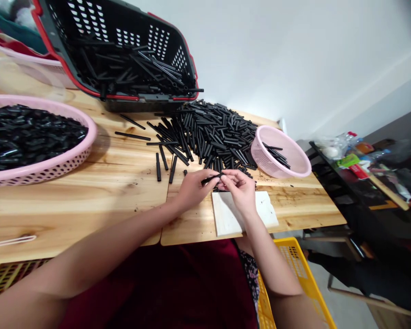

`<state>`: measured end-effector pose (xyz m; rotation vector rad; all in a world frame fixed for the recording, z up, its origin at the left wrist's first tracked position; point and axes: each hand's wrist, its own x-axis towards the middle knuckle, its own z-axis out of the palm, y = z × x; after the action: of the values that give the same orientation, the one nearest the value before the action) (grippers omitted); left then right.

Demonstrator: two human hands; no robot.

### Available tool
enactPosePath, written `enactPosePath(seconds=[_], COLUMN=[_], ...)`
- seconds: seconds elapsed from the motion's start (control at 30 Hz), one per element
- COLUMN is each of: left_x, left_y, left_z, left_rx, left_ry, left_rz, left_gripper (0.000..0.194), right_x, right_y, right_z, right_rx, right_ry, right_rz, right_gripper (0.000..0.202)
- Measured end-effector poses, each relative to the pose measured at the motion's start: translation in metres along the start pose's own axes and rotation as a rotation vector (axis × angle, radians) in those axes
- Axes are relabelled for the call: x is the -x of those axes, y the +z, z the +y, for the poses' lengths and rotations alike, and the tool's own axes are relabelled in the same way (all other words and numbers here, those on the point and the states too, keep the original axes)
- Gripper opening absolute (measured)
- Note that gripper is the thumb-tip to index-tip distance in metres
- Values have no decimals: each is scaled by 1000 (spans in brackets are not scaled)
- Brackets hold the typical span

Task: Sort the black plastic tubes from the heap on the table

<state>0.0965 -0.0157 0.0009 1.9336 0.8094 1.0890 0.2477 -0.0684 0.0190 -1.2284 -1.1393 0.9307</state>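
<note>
Between my two hands is a short black tube, held level above the table's front part. My left hand pinches its left end, and my right hand has its fingers closed on the right end. Below my right hand lies a white board at the table edge. Just beyond my hands spreads a large pile of black tubes, with several loose ones to its left. A small pink basket right of the pile holds a few black pieces.
A black basket with a red rim lies tipped at the back, full of tubes. At the left stands a pink basket of black pieces. Yellow crates are below the table. A cluttered dark table is at the right.
</note>
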Motion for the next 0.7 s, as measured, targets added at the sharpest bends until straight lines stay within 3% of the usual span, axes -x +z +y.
enactPosePath(seconds=[0.57, 0.7], left_x=[-2, -1], left_y=[1, 1], left_z=[-2, 0], left_rx=[103, 24], left_ry=[-26, 17], left_rz=[-50, -62], left_gripper=[29, 28], right_x=[-5, -7], right_y=[-15, -18], right_z=[-7, -7], right_rx=[-12, 25], right_ry=[66, 109], right_rz=[-145, -141], right_gripper=[44, 44])
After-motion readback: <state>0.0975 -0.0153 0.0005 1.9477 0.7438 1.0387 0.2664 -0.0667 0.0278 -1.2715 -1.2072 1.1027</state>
